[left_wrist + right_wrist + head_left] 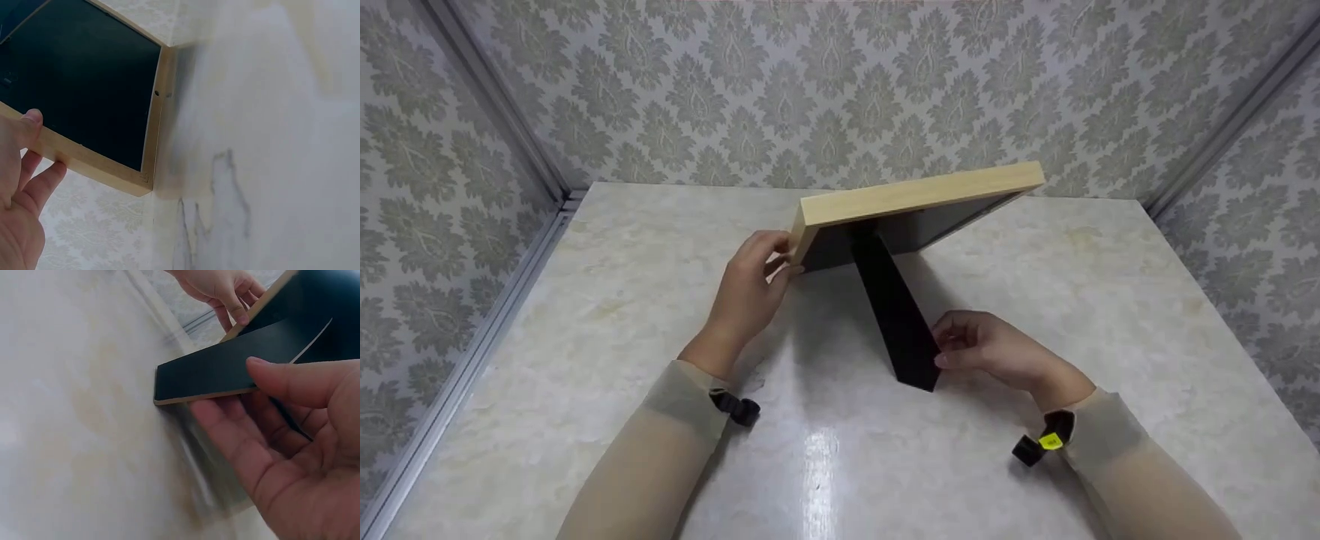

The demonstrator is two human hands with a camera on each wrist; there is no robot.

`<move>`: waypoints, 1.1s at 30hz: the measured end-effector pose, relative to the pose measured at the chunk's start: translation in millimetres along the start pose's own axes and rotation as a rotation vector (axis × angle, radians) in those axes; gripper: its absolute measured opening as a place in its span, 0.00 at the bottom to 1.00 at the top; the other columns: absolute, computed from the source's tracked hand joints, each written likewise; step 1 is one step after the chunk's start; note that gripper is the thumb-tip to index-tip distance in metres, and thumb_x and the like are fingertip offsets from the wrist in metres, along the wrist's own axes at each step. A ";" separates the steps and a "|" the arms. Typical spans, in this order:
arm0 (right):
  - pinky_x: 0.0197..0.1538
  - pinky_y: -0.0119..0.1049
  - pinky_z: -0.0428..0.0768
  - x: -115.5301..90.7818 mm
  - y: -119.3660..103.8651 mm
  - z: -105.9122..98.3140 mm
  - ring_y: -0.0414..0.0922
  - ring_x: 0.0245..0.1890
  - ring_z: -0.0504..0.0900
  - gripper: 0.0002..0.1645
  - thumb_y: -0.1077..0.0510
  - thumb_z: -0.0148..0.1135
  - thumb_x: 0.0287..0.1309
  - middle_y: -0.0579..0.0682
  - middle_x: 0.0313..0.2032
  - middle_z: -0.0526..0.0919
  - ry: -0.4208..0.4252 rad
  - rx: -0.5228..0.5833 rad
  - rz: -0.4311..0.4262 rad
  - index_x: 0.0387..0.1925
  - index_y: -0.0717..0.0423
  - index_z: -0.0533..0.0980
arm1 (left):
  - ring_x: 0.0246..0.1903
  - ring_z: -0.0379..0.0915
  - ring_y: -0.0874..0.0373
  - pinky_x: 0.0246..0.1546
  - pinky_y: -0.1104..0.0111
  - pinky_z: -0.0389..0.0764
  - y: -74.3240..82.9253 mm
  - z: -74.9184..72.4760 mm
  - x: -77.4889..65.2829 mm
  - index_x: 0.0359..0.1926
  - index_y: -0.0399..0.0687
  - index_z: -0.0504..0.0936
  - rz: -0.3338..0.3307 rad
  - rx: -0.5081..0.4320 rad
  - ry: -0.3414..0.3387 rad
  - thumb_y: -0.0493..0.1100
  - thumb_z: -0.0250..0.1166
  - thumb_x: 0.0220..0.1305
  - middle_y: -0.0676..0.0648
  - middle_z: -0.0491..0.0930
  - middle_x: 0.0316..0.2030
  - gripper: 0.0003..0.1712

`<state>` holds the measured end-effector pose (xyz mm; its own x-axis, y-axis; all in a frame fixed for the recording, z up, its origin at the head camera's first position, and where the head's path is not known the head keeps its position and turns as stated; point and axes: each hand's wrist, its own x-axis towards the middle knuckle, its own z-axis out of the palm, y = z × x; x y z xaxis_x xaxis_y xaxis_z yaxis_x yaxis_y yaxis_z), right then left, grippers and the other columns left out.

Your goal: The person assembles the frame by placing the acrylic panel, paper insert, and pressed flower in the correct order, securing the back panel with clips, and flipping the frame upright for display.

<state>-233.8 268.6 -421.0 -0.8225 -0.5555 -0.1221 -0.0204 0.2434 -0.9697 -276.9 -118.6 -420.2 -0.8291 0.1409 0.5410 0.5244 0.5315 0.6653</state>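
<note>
A picture frame [922,191] with a pale wooden border stands on the table, its black back facing me. From that back a black easel leg [892,315] swings out toward me. My left hand [754,277] holds the left side of the frame; in the left wrist view the thumb lies on the wooden edge [101,166] and the fingers are beneath it. My right hand [997,349] pinches the right edge of the leg near its lower end. In the right wrist view the thumb is over the leg [208,363] and fingers are under it. The frame's front is hidden.
The marbled table [660,217] spreads around the frame. Behind it rises a wall with patterned paper [825,90], and metal rails [495,300] run along the left side. Each wrist wears a small black camera [746,412].
</note>
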 end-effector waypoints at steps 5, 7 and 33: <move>0.61 0.37 0.93 -13.1 -46.5 3.6 0.42 0.50 0.92 0.14 0.68 0.63 0.79 0.47 0.49 0.89 0.423 0.144 -0.118 0.60 0.66 0.79 | 0.66 0.82 0.49 0.70 0.58 0.89 0.6 -8.2 -1.7 0.62 0.45 0.84 0.018 -0.032 -0.037 0.32 0.73 0.77 0.43 0.81 0.61 0.17; 0.63 0.39 0.92 -19.0 -71.8 4.7 0.44 0.53 0.91 0.11 0.67 0.57 0.83 0.50 0.52 0.86 0.593 0.265 -0.227 0.60 0.63 0.77 | 0.65 0.82 0.49 0.68 0.59 0.90 2.1 -13.7 -1.9 0.62 0.43 0.84 0.010 -0.058 -0.044 0.32 0.72 0.76 0.43 0.80 0.61 0.17; 0.66 0.39 0.89 19.8 -160.6 -52.0 0.47 0.57 0.85 0.11 0.52 0.55 0.89 0.50 0.54 0.82 0.720 0.434 -0.241 0.57 0.56 0.74 | 0.54 0.91 0.51 0.53 0.70 0.94 65.4 -18.9 -30.0 0.55 0.43 0.89 0.189 -0.032 -0.247 0.35 0.79 0.72 0.44 0.90 0.51 0.13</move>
<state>-276.3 260.0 -256.7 -0.9858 0.1199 0.1178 -0.1422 -0.2213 -0.9648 -214.1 -103.8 -383.2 -0.7362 0.4355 0.5179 0.6764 0.4503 0.5828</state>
